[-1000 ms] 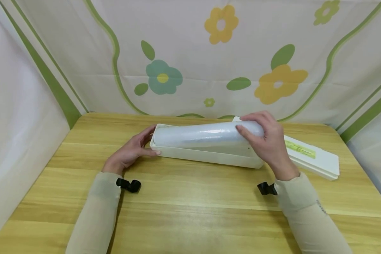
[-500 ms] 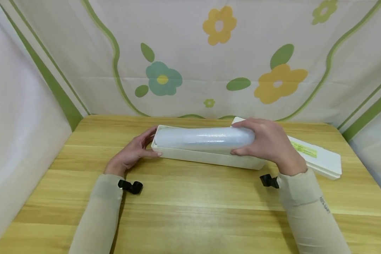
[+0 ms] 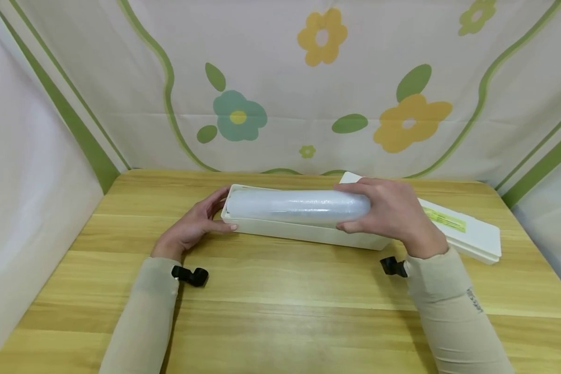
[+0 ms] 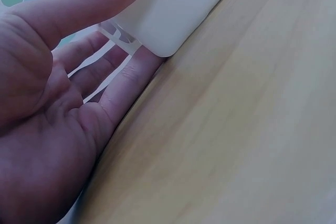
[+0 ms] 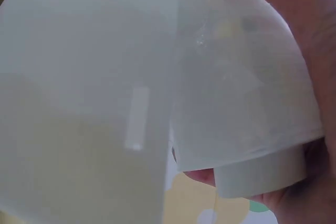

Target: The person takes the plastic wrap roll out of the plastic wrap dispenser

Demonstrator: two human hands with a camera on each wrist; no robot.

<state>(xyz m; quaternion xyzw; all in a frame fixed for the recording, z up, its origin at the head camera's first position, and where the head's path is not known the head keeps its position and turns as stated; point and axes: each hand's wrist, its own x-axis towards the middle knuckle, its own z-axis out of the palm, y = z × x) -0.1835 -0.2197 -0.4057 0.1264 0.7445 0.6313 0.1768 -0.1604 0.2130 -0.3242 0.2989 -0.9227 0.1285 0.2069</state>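
Observation:
A roll of cling film [image 3: 294,204] lies along a long white box [image 3: 299,232], its left end inside and its right end tilted up above the rim. My right hand [image 3: 395,215] grips that raised end, thumb in front and fingers over the back. In the right wrist view, a short core end [image 5: 260,174] sticks out of the film. My left hand [image 3: 191,228] holds the box's left end, thumb [image 4: 105,3] against the front wall and the other fingers around the far side. The right hand hides part of the box's right end.
A white lid [image 3: 472,231] with a yellow label lies on the wooden table [image 3: 280,311] to the right, partly behind my right hand. A flowered curtain [image 3: 280,67] hangs behind the table. Black camera mounts [image 3: 194,276] sit at both wrists.
My right hand has lowered the roll's right end toward the box and shifted its grip, the thumb now lower in front. The left hand still holds the box's left end.

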